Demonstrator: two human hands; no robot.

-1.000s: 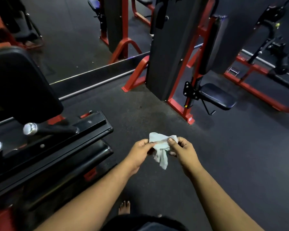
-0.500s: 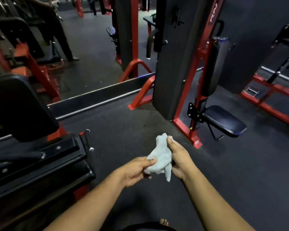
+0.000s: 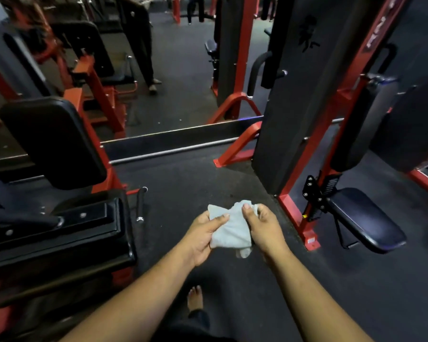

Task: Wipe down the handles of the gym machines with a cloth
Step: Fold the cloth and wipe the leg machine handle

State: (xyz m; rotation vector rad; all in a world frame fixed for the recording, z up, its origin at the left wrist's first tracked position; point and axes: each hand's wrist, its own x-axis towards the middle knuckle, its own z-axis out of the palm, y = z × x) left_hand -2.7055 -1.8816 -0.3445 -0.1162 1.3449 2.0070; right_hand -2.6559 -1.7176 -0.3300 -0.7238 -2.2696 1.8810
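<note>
I pinch the cloth (image 3: 229, 229) between both hands (image 3: 203, 233), folding it; no handle (image 3: 255, 72) is being wiped yet

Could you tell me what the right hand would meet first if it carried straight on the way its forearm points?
Probably only the floor. The right hand, gripping the cloth with the left hand, points up-left across bare rubber toward the mirror's base rail; depth is unclear.
</note>
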